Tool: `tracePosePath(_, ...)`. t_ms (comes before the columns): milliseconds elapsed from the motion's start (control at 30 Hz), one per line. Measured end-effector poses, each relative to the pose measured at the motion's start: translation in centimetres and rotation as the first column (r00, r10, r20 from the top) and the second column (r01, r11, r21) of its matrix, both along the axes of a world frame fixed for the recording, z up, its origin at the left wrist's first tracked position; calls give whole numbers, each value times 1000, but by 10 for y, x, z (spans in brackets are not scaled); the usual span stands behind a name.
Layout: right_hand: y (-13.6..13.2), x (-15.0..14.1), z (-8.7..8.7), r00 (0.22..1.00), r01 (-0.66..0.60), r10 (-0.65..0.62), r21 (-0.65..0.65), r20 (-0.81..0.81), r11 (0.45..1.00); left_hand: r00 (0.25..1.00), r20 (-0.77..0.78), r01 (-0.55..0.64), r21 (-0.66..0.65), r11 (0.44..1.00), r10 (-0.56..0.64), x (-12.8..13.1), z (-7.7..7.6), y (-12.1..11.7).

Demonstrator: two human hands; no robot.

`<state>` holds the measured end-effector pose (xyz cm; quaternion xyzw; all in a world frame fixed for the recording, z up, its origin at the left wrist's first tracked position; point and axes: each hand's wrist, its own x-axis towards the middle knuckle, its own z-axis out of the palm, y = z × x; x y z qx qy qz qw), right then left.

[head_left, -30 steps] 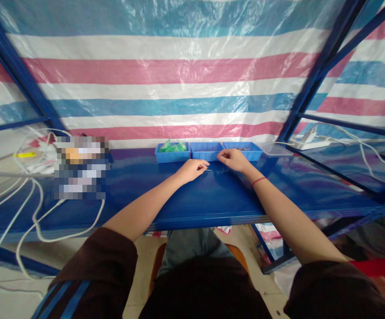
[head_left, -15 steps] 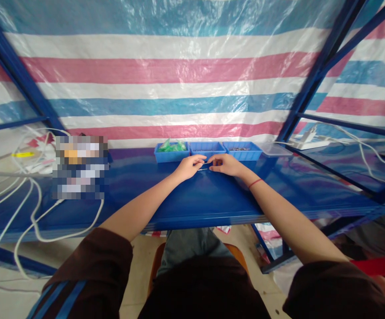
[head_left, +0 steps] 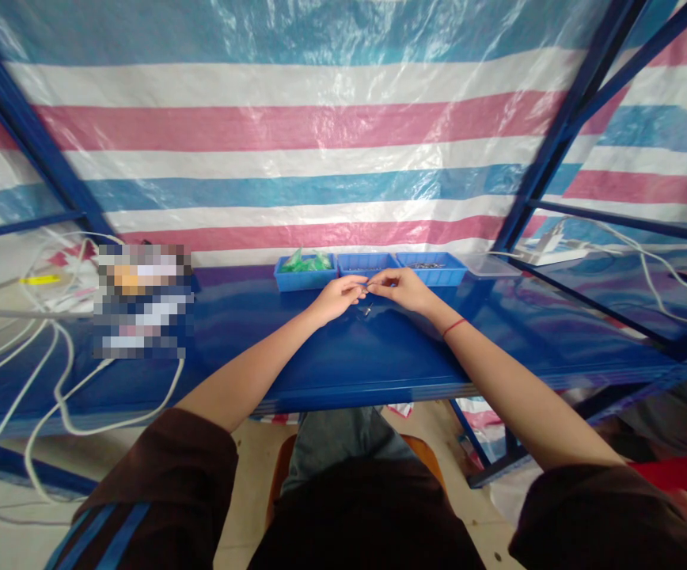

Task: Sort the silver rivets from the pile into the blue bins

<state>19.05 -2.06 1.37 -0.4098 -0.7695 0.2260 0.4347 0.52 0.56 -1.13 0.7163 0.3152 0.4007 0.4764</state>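
My left hand (head_left: 337, 297) and my right hand (head_left: 401, 288) meet fingertip to fingertip above the blue shelf (head_left: 332, 356), just in front of three blue trays. Both pinch a thin metal pin (head_left: 368, 284) between them; it is too small to name further. A small dark piece (head_left: 367, 310) sits just below the fingers; I cannot tell whether it lies on the shelf. The left tray (head_left: 305, 273) holds green pieces, the middle tray (head_left: 369, 265) looks almost bare, and the right tray (head_left: 430, 267) holds small dark parts. A red band circles my right wrist.
White cables (head_left: 52, 372) loop over the shelf's left side beside a blurred patch. A clear plastic lid (head_left: 489, 267) lies right of the trays. Blue frame posts (head_left: 545, 158) rise on both sides, with a striped tarp behind. A white power strip (head_left: 551, 253) sits at right.
My right hand came back from the right tray to meet my left hand in front of the middle tray. Both hands now pinch the thin pin together, slightly raised.
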Motion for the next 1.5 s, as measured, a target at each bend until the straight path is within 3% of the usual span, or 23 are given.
tracePosePath(267, -2, -1, 2, 999, 26, -29, 77, 41, 997, 980, -154, -82, 278, 957, 129, -2, 2, -3)
tracePosePath(433, 0, 1, 0, 994, 51, -62, 114, 93, 992, 963, -111, -188, 381, 905, 247, -2, 6, -5)
tracePosePath(667, 2, 2, -4, 986, 42, -56, 91, 158, 995, 945, -98, -227, 496, 838, 313, 1, 11, -14)
tracePosePath(767, 5, 1, -5, 994, 45, -50, 57, 94, 997, 949, -121, -186, 526, 830, 290, 2, 12, -18)
tracePosePath(867, 11, 6, -5, 977, 182, -179, 17, -112, 983, 950, -197, -90, 565, 820, 240, 3, 11, -21)
tracePosePath(967, 19, 19, -5, 856, 390, -402, -105, -326, 915, 922, -332, 58, 627, 777, 198, 4, 9, -25)
tracePosePath(1033, 22, 29, -5, 764, 470, -527, -238, -373, 850, 891, -424, 171, 644, 745, 162, 5, 8, -26)
tracePosePath(1100, 23, 37, -5, 735, 509, -598, -322, -320, 798, 863, -488, 248, 639, 728, 134, 5, 7, -26)
tracePosePath(1133, 22, 39, -4, 756, 520, -599, -314, -262, 794, 854, -506, 270, 634, 725, 124, 5, 7, -26)
tracePosePath(1233, 18, 41, 0, 846, 528, -533, -110, -11, 842, 847, -518, 287, 632, 720, 117, 4, 6, -24)
tracePosePath(1333, 12, 38, 4, 859, 472, -483, 104, 170, 875, 854, -505, 267, 634, 726, 127, 3, 7, -22)
tracePosePath(1400, 10, 36, 5, 873, 412, -435, 143, 220, 900, 857, -496, 247, 632, 734, 139, 2, 7, -21)
tracePosePath(1500, 8, 33, 3, 884, 298, -310, 89, 349, 950, 852, -499, 229, 625, 747, 156, 1, 7, -20)
